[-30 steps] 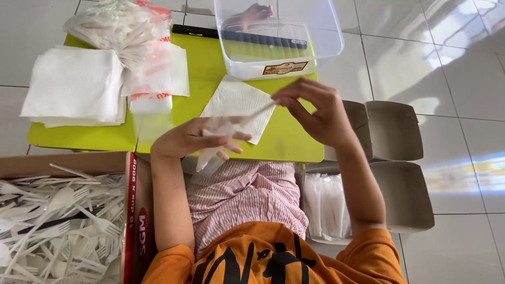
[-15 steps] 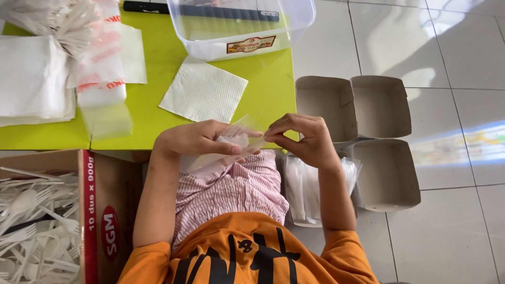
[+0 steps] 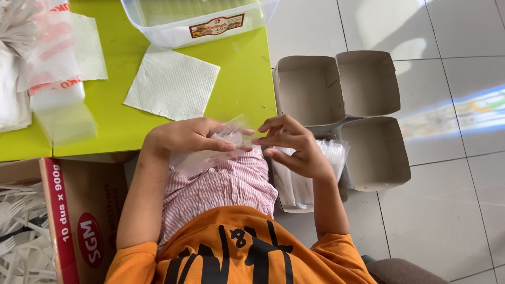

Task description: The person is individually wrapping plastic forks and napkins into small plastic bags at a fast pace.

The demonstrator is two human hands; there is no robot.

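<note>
My left hand [image 3: 192, 135] grips a clear plastic sleeve [image 3: 210, 150] with white contents, held over my lap at the edge of the green table [image 3: 247, 89]. My right hand [image 3: 292, 147] pinches the sleeve's right end with thumb and fingertips. Below my right hand a cardboard box [image 3: 310, 179] holds several packed clear sleeves. A white paper napkin [image 3: 171, 84] lies flat on the table just beyond my hands.
Three open cardboard boxes [image 3: 368, 84] stand on the tiled floor at the right. A clear plastic tub [image 3: 200, 23] sits at the table's far edge. Stacked napkins and plastic bags [image 3: 47, 68] lie left. A carton of white plastic forks [image 3: 21, 231] stands lower left.
My hands have come down from above the table to my lap. The napkin that was under them now lies alone on the table. The view has shifted right.
</note>
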